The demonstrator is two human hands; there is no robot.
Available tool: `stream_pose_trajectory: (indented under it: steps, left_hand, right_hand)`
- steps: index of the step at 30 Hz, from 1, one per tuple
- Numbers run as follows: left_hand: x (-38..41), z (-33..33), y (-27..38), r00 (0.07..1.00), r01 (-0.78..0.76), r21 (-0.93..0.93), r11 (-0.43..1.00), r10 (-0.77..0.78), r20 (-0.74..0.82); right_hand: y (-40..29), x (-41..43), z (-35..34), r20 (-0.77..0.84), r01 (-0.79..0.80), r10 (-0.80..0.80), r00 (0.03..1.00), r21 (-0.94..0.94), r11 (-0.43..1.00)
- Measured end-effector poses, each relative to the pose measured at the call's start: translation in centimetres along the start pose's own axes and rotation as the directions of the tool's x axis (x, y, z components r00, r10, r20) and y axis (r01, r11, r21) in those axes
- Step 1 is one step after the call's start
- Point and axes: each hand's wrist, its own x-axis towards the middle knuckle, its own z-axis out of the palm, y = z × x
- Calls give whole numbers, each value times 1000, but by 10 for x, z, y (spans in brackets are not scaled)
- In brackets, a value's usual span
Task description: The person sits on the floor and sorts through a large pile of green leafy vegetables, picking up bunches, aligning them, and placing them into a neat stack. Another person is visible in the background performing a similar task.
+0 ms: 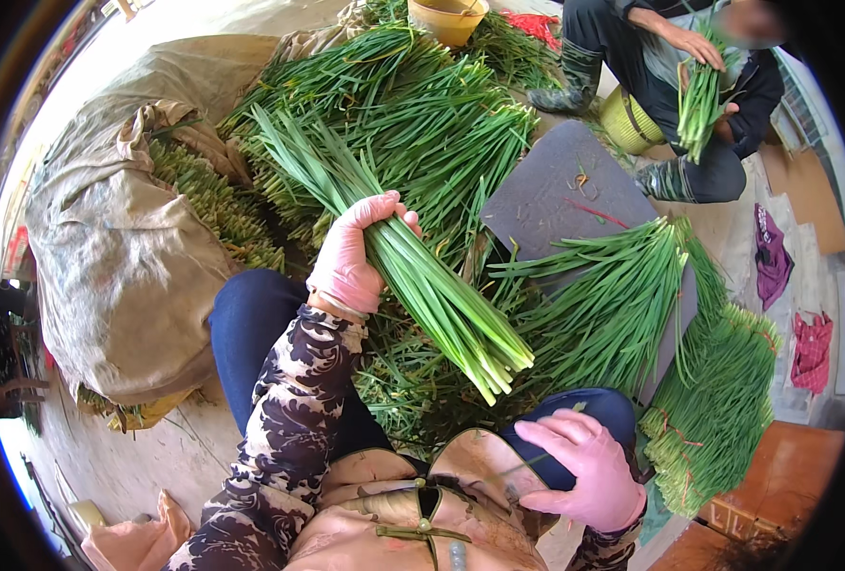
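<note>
My left hand [355, 250], in a pink glove, is closed around a bundle of garlic chives [444, 300]. The pale cut ends point toward my right knee, and the green leaf tips fan out to the upper left. My right hand [583, 464], gloved in pink too, hovers by my right thigh with its fingers apart and nothing in them. Loose chives [608, 307] lie on a grey board [558, 185] ahead of my right knee. A red tie [597, 213] rests on that board. Beyond my left hand spreads a large heap of chives [422, 121].
Tied bundles of chives [722, 407] are stacked at the right. Cloth-covered chives stand at the left under a beige sheet [130, 271]. Opposite, a person [679, 93] sits holding chives beside a yellow-green basket [629, 121]. A yellow bucket [447, 21] stands behind the heap. Leaf scraps [422, 392] lie between my legs.
</note>
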Motion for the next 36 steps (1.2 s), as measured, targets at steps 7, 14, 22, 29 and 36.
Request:
stream_pose_trajectory:
  steps: [7,14,22,29,36]
  left_hand:
    - [-7,7,-8,998,51,17,999,-52,19]
    - [-13,7,-9,994,104,96,990,-106,9]
    - [-8,11,-14,984,170,122,978,-174,25]
    - [-10,16,-16,976,211,111,971,-216,28]
    - [-10,14,-15,972,228,93,969,-232,41]
  right_hand:
    - [-38,42,-27,-463,62,-227,857,-344,937]
    - [-23,95,4,-365,204,-363,857,-407,891]
    - [-17,103,9,-377,277,-479,793,-478,834]
    - [0,111,17,-380,380,-613,693,-530,758]
    - [-5,114,16,-425,381,-531,733,-390,839]
